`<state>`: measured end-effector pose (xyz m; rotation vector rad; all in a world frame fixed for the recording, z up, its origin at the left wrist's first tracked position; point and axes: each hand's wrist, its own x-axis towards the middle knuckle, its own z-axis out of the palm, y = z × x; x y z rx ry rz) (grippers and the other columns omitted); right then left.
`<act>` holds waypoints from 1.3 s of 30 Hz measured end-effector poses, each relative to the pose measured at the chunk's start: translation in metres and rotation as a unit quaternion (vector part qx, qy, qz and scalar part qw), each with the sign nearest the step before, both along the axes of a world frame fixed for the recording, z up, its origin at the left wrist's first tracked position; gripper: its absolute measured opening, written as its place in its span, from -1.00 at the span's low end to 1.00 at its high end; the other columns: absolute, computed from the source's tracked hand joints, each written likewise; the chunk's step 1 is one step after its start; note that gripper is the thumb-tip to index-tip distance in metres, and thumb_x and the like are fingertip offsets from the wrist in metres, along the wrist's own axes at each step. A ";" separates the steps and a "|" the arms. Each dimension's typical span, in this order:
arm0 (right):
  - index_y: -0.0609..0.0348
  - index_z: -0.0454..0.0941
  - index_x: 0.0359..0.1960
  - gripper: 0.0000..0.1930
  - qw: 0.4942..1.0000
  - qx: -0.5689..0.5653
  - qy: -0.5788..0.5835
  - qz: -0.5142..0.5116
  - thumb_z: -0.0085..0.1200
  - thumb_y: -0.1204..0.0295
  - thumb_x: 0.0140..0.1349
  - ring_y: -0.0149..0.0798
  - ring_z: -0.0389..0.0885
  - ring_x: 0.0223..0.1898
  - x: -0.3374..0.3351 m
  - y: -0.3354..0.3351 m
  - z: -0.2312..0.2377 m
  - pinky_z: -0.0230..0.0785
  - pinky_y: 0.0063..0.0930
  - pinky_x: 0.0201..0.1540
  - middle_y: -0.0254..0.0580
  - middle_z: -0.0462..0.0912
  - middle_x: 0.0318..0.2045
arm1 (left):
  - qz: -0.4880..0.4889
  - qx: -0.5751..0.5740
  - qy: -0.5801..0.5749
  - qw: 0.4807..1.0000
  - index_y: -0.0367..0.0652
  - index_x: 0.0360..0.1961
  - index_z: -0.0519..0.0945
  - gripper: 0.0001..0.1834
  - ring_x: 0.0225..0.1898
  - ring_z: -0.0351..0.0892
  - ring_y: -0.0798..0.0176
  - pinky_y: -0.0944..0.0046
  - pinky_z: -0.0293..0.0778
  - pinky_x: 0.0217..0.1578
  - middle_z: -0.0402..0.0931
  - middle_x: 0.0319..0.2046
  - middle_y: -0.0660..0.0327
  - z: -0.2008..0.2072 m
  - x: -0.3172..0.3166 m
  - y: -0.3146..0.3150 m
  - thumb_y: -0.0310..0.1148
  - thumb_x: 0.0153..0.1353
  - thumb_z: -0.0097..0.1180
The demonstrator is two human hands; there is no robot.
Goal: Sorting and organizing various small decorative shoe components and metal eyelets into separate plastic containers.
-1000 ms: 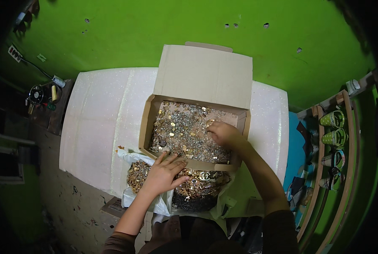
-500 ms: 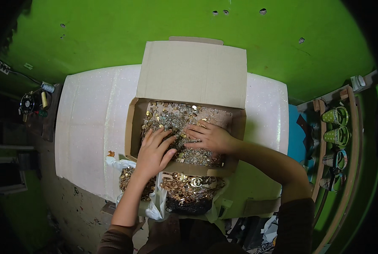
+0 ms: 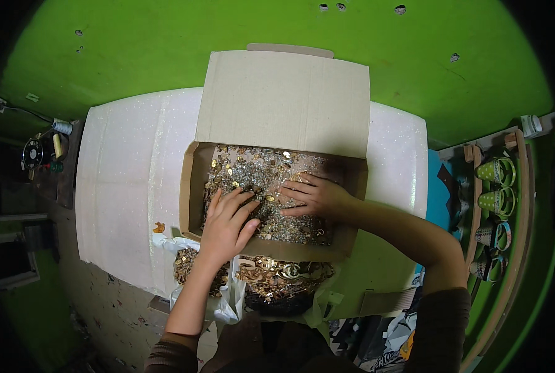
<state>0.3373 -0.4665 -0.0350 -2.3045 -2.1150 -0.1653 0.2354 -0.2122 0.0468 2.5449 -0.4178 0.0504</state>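
Shifted left hand (image 3: 229,222) from near edge of box (image 3: 193,193) to trinkets (image 3: 252,171) since a second ago

Showing gold bits (image 3: 185,266) in white bag (image 3: 181,241) beside left forearm (image 3: 193,298). Spreading left hand wide over trinkets inside box. Spreading right hand (image 3: 314,199) wide too, farther right; cannot tell of anything held beneath either.

You're in what looks like a small craft workshop, perhaps in a house. Before you, a cardboard box (image 3: 290,252) of small shiny trinkets (image 3: 246,166) sits on a pale, glittery surface (image 3: 125,186), with bagged gold-coloured pieces (image 3: 268,271) nearest you. To your right, a wooden rack (image 3: 523,199) carries strappy footwear (image 3: 495,202); to your left, a dark stand (image 3: 56,186) bears what seems a thread spool (image 3: 62,126). The pitted green wall (image 3: 165,56) and littered floor (image 3: 112,311) suggest a plain, hard-used room.
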 end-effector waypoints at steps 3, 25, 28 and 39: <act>-0.49 0.20 0.21 -0.42 0.997 -0.046 0.061 0.007 -0.10 0.33 0.09 -0.17 0.27 0.23 0.003 0.001 0.018 0.16 -0.12 0.21 -0.17 0.25 0.25 | 0.003 0.002 0.008 1.000 -0.12 -0.04 0.53 -0.66 0.17 0.29 0.03 -0.09 -0.02 0.26 0.43 0.01 0.14 0.001 -0.001 0.000 -0.23 0.20 -0.04; -0.35 0.23 0.20 -0.01 0.986 -0.072 0.137 0.068 0.31 -0.16 -0.45 -0.06 0.08 0.32 -0.005 0.046 0.014 -0.08 -0.08 0.32 -0.12 0.17 0.27 | 0.031 -0.040 0.010 0.999 -0.18 -0.09 0.54 -0.69 0.13 0.35 0.03 -0.08 0.01 0.25 0.46 -0.04 0.11 -0.002 -0.004 0.002 -0.27 0.23 -0.08; -0.33 0.17 0.25 -0.06 0.981 -0.128 0.128 0.065 0.22 -0.18 -0.28 -0.04 -0.02 0.36 -0.001 0.052 0.023 -0.13 -0.11 0.35 -0.09 0.10 0.30 | 0.043 -0.054 0.004 0.998 -0.19 -0.10 0.54 -0.69 0.11 0.36 0.02 -0.07 0.02 0.25 0.47 -0.04 0.10 -0.001 -0.007 0.003 -0.28 0.25 -0.11; -0.28 0.03 0.33 0.05 0.976 -0.062 0.206 -0.015 0.24 -0.17 -0.30 -0.02 -0.04 0.36 -0.003 0.054 0.024 -0.11 -0.10 0.34 -0.02 -0.01 0.34 | 0.145 -0.254 0.080 0.953 -0.32 -0.15 0.55 -0.68 -0.03 0.46 0.12 0.27 0.31 0.03 0.50 -0.12 0.05 0.006 0.014 0.025 -0.33 0.35 -0.21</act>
